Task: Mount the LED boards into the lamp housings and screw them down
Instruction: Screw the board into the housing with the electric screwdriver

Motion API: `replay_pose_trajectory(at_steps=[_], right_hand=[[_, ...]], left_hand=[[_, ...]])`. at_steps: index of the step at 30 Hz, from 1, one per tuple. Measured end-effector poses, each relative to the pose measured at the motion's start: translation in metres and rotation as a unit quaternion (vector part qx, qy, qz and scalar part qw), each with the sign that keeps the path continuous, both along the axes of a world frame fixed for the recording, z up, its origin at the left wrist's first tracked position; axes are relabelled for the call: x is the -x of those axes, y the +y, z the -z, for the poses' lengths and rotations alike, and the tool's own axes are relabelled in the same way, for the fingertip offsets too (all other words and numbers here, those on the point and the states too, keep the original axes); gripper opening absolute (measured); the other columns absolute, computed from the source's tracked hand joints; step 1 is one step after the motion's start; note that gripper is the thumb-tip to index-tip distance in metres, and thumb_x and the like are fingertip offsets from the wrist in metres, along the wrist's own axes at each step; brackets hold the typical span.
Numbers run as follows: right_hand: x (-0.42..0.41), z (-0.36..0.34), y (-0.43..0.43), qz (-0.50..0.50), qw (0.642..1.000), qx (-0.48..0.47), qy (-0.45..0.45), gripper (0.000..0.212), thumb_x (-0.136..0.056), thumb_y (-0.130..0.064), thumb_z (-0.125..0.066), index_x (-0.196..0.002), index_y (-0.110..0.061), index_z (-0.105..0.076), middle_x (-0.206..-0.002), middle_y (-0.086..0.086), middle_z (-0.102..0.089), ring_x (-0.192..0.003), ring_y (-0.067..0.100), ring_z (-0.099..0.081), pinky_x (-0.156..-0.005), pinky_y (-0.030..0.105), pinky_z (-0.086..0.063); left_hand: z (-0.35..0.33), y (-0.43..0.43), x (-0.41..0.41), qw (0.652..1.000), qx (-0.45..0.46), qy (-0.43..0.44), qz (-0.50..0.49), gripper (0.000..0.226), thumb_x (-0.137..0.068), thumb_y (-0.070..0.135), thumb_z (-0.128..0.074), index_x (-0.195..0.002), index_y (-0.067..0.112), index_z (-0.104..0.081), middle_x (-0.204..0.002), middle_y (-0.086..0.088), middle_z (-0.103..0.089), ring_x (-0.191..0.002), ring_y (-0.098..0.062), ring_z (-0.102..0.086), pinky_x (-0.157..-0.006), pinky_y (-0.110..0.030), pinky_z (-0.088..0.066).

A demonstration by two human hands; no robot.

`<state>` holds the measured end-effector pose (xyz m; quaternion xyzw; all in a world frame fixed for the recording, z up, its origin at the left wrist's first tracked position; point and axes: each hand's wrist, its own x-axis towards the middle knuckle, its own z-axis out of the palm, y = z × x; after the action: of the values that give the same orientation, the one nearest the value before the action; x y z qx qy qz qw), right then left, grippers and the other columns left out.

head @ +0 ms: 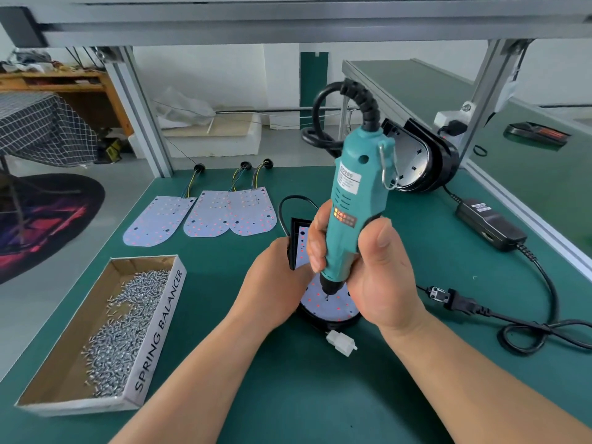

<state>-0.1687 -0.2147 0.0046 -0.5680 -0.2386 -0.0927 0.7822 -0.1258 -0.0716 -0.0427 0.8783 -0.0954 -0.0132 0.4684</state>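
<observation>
LED board [331, 304] lies in the lamp housing [295, 241] at centre frame on the worktop [288, 389], left hand [275, 280] gripping the housing and right hand [379, 277] clasping the electric screwdriver [352, 200], apparently mid screw-down; the next move likely calls for another screw from the screw box [157, 334].

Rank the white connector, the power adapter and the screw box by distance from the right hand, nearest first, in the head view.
1. White connector: just below the right hand, toward the person.
2. Power adapter: to its right, farther back.
3. Screw box: far left, beyond the left hand.
</observation>
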Motion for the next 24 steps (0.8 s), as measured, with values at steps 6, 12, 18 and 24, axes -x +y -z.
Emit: replay_pose_trajectory(at_steps=[6,12,18,24], right_hand=[[-0.004,0.004,0.003,-0.015,1.0,-0.002,-0.006,0.071,-0.095,-0.071,-0.058,-0.106,-0.001,-0.058,-0.079,0.02,-0.05,-0.063,0.034,-0.043,-0.066,0.036,-0.045],[-0.006,0.005,0.003,-0.044,0.999,0.005,0.002,0.086,-0.086,-0.078,-0.064,-0.102,0.006,-0.053,-0.075,0.019,-0.049,-0.063,0.031,-0.042,-0.066,0.034,-0.043],[-0.011,-0.013,-0.01,-0.011,0.997,-0.08,-0.015,0.068,-0.079,-0.07,-0.08,-0.103,-0.009,-0.061,-0.077,0.007,-0.055,-0.064,0.024,-0.051,-0.064,0.035,-0.044],[-0.025,-0.009,-0.041,0.096,0.979,-0.176,0.038,0.052,-0.082,-0.059,-0.081,-0.096,-0.016,-0.058,-0.075,0.002,-0.051,-0.064,0.019,-0.047,-0.063,0.031,-0.042]], left_hand=[[-0.005,-0.001,0.004,1.0,0.018,0.016,-0.009,0.023,-0.092,0.035,-0.066,-0.086,0.018,-0.051,-0.062,0.006,-0.05,-0.055,-0.011,-0.037,-0.055,-0.038,-0.045],[-0.008,-0.001,0.004,1.0,0.007,0.028,-0.01,0.024,-0.089,0.038,-0.062,-0.09,0.015,-0.056,-0.075,-0.007,-0.063,-0.064,-0.017,-0.047,-0.057,-0.039,-0.05],[-0.008,0.0,0.004,0.999,0.004,0.041,-0.016,0.007,-0.087,0.03,-0.065,-0.088,0.028,-0.059,-0.072,0.012,-0.067,-0.061,-0.014,-0.056,-0.065,-0.049,-0.062],[-0.016,0.003,0.012,0.999,0.0,0.038,-0.032,0.03,-0.089,0.057,-0.069,-0.101,0.03,-0.064,-0.085,0.014,-0.071,-0.078,-0.014,-0.068,-0.072,-0.044,-0.062]])
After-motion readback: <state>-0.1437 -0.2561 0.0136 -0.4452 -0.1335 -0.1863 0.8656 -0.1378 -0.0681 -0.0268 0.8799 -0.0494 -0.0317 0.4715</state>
